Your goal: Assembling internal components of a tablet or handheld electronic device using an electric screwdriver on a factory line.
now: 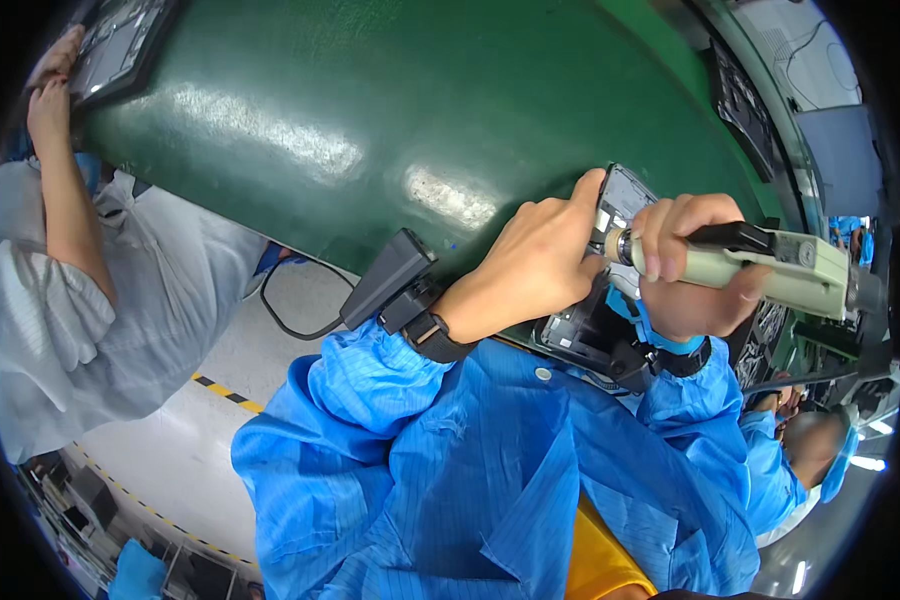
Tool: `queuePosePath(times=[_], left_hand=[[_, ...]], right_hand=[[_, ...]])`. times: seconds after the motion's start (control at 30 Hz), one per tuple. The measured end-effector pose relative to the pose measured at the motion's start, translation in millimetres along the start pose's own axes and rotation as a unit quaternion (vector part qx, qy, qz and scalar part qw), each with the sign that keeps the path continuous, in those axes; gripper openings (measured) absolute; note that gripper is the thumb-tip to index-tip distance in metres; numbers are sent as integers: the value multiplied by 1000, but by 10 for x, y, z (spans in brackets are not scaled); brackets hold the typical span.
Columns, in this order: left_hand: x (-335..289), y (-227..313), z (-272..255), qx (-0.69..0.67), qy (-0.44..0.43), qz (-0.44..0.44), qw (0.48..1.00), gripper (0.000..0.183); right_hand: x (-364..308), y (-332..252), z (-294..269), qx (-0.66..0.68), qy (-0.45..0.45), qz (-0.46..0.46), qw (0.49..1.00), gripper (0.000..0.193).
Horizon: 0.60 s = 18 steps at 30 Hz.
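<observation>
Right hand (695,305) wrapped firmly around the pale-green tool (712,264), you have its nose right at the slim grey device (624,198), two o'clock in view over the green counter (300,60). Your left hand (532,252) touches the device's nine-o'clock edge; gripping or merely bracing, I can't tell. Looks like tool-work on it; next calls for steady aim.

The table (300,60) is deep green. At its near edge, a pale green tool (815,280) carries a black lever (732,237); the frame (625,193) is silver-grey and black. The jacket (410,520) is blue, finely lined, over a yellow garment (602,550). Off the near edge's left end, a smock (170,290) is pale grey; floor tape (225,392) is striped yellow and black.
</observation>
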<state>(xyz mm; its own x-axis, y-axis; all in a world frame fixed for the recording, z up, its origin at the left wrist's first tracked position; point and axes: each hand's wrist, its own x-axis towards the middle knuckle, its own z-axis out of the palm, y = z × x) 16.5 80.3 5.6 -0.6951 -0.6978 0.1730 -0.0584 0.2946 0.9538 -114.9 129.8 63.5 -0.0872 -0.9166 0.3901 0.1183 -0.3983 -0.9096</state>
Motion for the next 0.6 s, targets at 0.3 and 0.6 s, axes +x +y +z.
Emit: queuePosePath(times=[0.3, 0.6], left_hand=[[-20, -210, -84, 12, -47, -42, 998, 67], [-14, -230, -32, 48, -41, -70, 996, 47]], right_hand=[[-63, -329, -230, 46, 136, -51, 988, 78], [-1104, -812, -1306, 25, 343, -137, 929, 64]])
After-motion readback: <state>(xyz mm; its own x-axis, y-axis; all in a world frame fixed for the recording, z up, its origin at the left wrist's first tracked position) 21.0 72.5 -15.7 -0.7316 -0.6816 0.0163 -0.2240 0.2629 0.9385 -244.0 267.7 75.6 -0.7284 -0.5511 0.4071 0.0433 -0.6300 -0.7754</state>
